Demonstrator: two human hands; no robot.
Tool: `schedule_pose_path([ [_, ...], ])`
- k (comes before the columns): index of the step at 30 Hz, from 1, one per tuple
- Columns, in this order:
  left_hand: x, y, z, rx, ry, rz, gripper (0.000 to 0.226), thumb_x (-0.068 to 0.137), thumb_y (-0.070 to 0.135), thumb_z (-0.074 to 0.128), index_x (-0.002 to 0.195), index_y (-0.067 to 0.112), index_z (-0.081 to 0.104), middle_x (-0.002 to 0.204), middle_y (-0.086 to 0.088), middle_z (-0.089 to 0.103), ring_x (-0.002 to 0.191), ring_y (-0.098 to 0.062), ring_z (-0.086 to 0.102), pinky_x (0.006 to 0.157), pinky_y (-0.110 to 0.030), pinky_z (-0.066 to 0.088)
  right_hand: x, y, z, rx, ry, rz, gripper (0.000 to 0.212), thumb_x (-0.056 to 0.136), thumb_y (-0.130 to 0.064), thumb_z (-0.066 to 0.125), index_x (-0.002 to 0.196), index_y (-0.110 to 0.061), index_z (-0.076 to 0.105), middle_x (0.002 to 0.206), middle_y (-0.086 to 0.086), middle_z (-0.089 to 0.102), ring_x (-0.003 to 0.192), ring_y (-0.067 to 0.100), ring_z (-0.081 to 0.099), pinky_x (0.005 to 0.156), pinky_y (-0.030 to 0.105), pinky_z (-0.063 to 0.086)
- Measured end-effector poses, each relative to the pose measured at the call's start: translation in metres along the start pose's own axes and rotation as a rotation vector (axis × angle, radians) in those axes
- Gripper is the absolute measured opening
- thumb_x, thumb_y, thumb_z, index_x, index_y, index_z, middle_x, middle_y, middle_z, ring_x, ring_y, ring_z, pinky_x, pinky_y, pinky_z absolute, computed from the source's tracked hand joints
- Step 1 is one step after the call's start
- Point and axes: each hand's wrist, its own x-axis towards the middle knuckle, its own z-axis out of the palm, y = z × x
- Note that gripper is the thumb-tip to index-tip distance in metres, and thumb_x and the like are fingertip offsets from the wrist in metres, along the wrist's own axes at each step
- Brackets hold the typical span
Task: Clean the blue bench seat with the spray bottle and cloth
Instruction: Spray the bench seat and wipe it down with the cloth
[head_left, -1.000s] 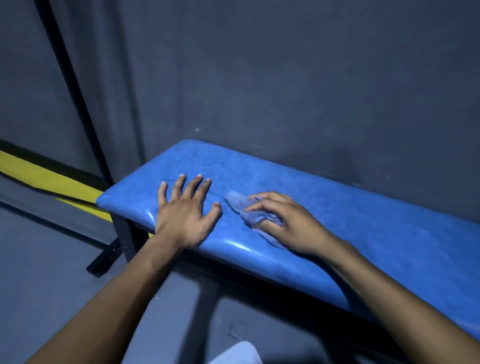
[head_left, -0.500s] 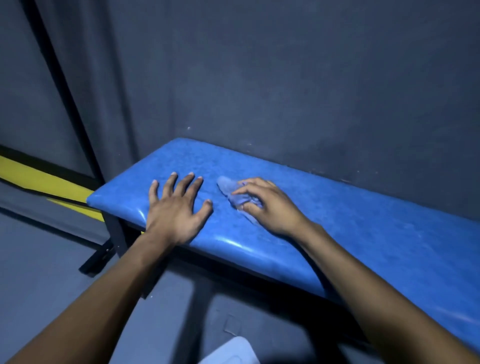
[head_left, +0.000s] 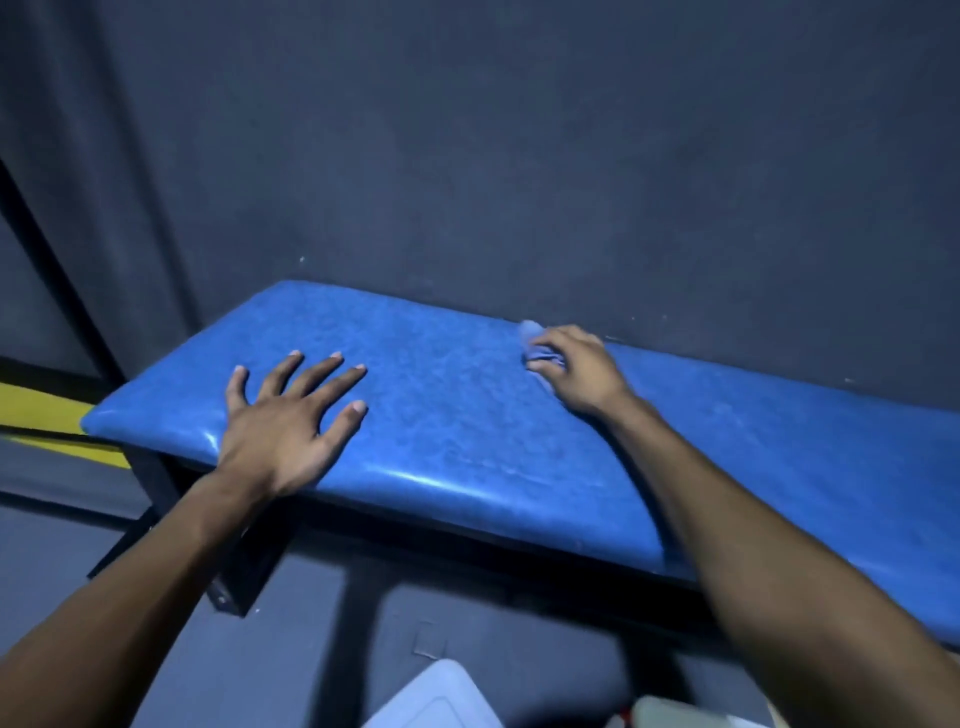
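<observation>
The blue padded bench seat (head_left: 457, 415) runs from the left to the right edge, against a dark wall. My left hand (head_left: 288, 423) lies flat on its near left part, fingers spread, holding nothing. My right hand (head_left: 576, 371) presses a small pale blue cloth (head_left: 530, 332) onto the seat near the back edge by the wall; only a bit of cloth shows beyond the fingers. At the bottom right edge a pale object with a red part (head_left: 670, 714) may be the spray bottle; I cannot tell.
A dark wall (head_left: 519, 156) rises right behind the bench. Black metal legs (head_left: 228, 587) stand under the seat's left end. A yellow stripe (head_left: 36, 410) runs along the floor at the left. A white object (head_left: 441, 696) sits at the bottom edge.
My right hand has slid the cloth away from the left hand, toward the back edge of the seat and to the right. The left hand stays flat on the seat.
</observation>
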Motion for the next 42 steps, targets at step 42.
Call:
schedule_pose_path([
  [42, -0.041, 0.153, 0.012, -0.073, -0.127, 0.184, 0.073, 0.091, 0.069, 0.003, 0.158, 0.052, 0.025, 0.171, 0.021, 0.018, 0.159, -0.007, 0.011, 0.126, -0.047, 0.005, -0.146, 0.025, -0.069, 0.018, -0.089, -0.045, 0.033, 0.093, -0.033, 0.068, 0.126, -0.028, 0.066, 0.136, -0.004, 0.058, 0.126, 0.016, 0.047, 0.105, 0.024, 0.031],
])
